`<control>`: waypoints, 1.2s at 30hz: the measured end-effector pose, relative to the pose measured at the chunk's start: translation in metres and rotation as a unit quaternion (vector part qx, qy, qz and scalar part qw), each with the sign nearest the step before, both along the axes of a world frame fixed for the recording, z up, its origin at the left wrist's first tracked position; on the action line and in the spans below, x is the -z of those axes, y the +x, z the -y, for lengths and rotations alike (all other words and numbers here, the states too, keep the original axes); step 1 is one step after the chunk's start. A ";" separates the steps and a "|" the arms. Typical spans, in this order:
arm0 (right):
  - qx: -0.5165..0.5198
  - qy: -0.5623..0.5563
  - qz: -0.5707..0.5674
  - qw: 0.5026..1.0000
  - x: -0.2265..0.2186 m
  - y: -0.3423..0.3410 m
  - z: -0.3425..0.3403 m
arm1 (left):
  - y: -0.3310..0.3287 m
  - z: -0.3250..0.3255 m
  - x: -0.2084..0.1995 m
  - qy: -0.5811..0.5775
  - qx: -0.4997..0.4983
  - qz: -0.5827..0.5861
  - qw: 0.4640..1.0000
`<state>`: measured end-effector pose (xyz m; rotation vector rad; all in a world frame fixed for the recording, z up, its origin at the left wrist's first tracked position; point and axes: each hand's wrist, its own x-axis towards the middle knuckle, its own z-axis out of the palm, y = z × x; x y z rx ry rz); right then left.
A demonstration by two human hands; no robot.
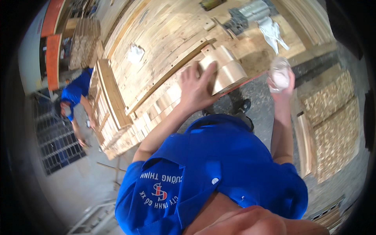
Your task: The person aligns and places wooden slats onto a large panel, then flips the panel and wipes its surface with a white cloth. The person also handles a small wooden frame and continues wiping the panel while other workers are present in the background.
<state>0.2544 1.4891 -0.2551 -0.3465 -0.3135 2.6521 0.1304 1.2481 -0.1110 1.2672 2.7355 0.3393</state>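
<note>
My left hand (197,84), fingers spread, rests on or just over pale wooden pieces lined up along the near edge of the wooden worktable (164,35). Just right of its fingers lies a stack of smooth wooden blocks (229,70). A long wooden strip (168,76) runs behind that row. Out to the right, off the table's edge, my right hand (285,88) is closed around a clear plastic cup (280,74). Something whitish shows in the cup, too blurred to make out.
A metal cylinder tool (252,11) and a white plastic bag (273,34) lie at the table's far right. White crumpled paper (136,54) sits mid-table. Stacked wood pieces (333,125) stand at right. Another person (76,92) in blue bends at the left end.
</note>
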 end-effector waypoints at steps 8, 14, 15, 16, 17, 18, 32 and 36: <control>-0.037 0.025 -0.070 0.997 -0.034 0.001 -0.005 | -0.020 -0.004 0.055 -0.036 -0.039 0.074 0.996; -0.190 -0.026 -0.179 0.965 -0.082 -0.068 0.069 | -0.025 0.148 0.037 -0.037 -0.001 0.059 0.998; -0.228 -0.026 -0.176 0.957 -0.092 -0.086 0.088 | -0.023 0.193 0.030 -0.057 -0.006 0.064 0.996; -0.269 -0.025 -0.170 0.948 -0.103 -0.104 0.109 | -0.020 0.241 0.031 -0.099 -0.033 0.048 0.993; -0.311 -0.024 -0.165 0.936 -0.112 -0.121 0.132 | -0.015 0.287 0.032 -0.142 -0.062 0.034 0.987; -0.335 -0.026 -0.131 0.933 -0.122 -0.138 0.158 | -0.014 0.326 0.028 -0.177 -0.077 0.032 0.981; -0.736 0.289 0.004 0.612 -0.158 -0.269 0.675 | -0.012 0.451 0.083 0.068 -0.080 -0.017 0.994; -0.712 0.552 0.011 0.434 -0.141 -0.260 0.763 | -0.012 0.452 0.089 0.093 -0.074 -0.013 0.993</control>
